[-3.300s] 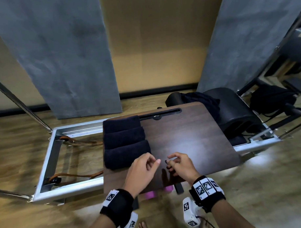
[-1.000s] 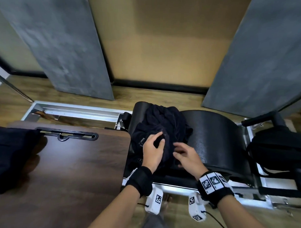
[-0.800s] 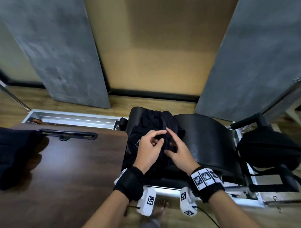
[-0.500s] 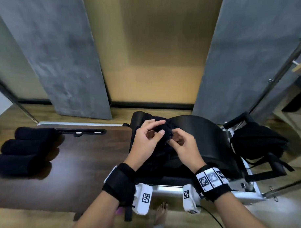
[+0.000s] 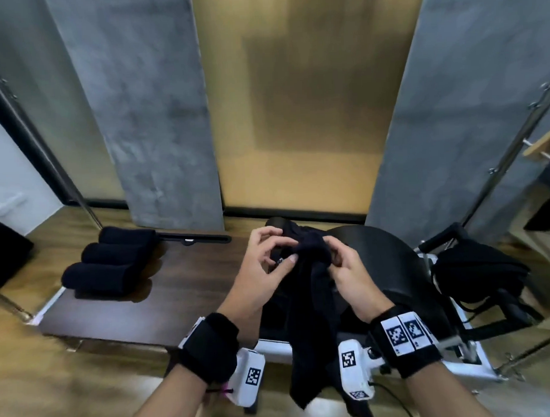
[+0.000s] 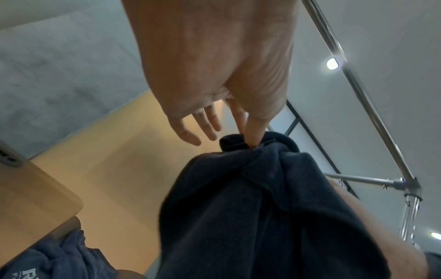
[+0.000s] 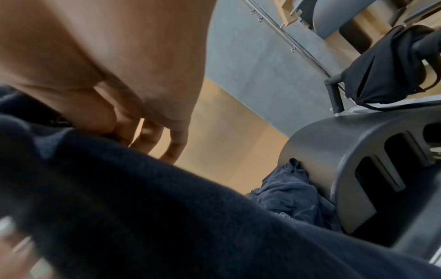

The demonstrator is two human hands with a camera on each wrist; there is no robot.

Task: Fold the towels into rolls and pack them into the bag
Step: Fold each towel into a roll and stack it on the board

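A dark navy towel (image 5: 311, 316) hangs down between my hands, above the black arched barrel (image 5: 391, 266). My left hand (image 5: 284, 250) pinches its top edge with thumb and forefinger (image 6: 254, 136), the other fingers spread. My right hand (image 5: 334, 257) pinches the bunched top of the towel (image 7: 143, 207) just to the right. More loose navy towels (image 7: 291, 192) lie against the barrel. Three rolled towels (image 5: 110, 265) lie side by side at the far left of the brown table (image 5: 192, 292). The black bag (image 5: 475, 273) hangs on a bar at the right.
The barrel sits on a white metal frame (image 5: 479, 369) to the right of the table. Slanted steel poles (image 5: 514, 143) rise at both sides. Grey panels and a tan wall stand close behind. Wooden floor lies below.
My hands have lifted one towel off the pile on the barrel, and it now hangs from them. Before that I turned from the rolls on the table towards the barrel.
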